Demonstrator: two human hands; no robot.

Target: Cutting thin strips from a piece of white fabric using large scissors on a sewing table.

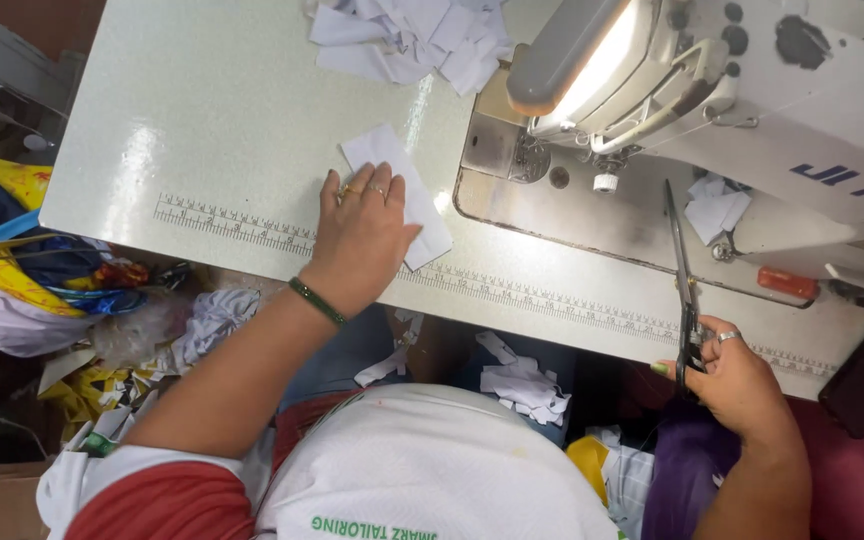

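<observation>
Nearest the camera is the person's white garment (422,470), draped over the lap. On the pale surface (202,120), the left hand (360,235) lies flat with fingers spread, pressing down a small white fabric piece (407,190). It looks thin, limp and light, likely to slide, and is probably best pinched at a free edge. More white scraps (412,35) are heaped beyond. Rightward, the sewing machine (752,100) crowds the space. The right hand (737,375) is closed around black scissors (684,280), blades pointing away.

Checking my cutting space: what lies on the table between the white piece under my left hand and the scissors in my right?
Head view: mostly bare table with its printed ruler strip and the machine bed's edge.
</observation>
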